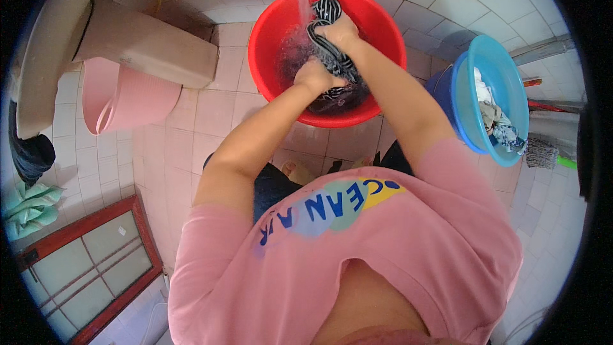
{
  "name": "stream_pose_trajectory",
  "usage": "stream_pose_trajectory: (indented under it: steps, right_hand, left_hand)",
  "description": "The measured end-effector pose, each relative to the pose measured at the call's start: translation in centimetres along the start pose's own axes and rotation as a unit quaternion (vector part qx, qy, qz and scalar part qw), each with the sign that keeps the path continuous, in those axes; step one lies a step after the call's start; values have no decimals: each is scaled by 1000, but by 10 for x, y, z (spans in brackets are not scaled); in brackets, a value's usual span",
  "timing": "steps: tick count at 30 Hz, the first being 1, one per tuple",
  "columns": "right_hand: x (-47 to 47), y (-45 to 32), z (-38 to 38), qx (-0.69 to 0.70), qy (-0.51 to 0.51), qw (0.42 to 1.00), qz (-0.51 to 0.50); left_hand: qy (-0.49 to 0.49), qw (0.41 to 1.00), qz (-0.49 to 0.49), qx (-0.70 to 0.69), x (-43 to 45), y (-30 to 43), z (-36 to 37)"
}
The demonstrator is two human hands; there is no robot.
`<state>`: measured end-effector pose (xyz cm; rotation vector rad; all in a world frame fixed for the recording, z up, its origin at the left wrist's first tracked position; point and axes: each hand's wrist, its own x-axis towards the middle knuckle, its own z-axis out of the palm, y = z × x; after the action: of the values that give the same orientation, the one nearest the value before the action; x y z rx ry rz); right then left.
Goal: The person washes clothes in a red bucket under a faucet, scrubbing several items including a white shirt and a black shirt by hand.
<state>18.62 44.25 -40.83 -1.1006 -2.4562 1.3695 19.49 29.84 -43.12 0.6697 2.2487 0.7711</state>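
Observation:
A red plastic basin (262,76) stands on the tiled floor before me, holding water with froth on it. A stream of water (302,5) falls into it from above, at the left of its far side. My right hand (341,31) grips a wet black-and-white striped cloth (328,50) near the far rim. Lower down and to the left, my left hand (313,76) has hold of the same cloth close to the water. The cloth's lower end dips into the water, where its outline is hard to make out.
At the right, a light-blue basin (500,67) with crumpled laundry (493,112) rests tilted by a dark-blue bucket (438,81). Beyond it lies a grey mop head (541,153). A pink tub (139,100) stands left, below a washbasin pedestal (153,40). A red-framed door (96,268) is at lower left.

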Motion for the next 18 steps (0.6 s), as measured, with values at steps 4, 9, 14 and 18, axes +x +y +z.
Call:
stream_pose_trajectory:
  steps: [4,9,14,18]
  right_hand:
    - [-16,8,10,29,165,984,57]
    - [-36,-11,-4,-76,28,997,0]
    - [-12,11,-90,375,-244,891,78]
    - [-15,51,-65,559,-51,819,115]
  left_hand:
    - [81,990,-51,106,-23,34,6]
    - [44,984,-46,-169,-11,21,19]
    - [-300,616,-107,-720,-21,39,-33]
    - [-296,449,-33,-843,-45,76,-46]
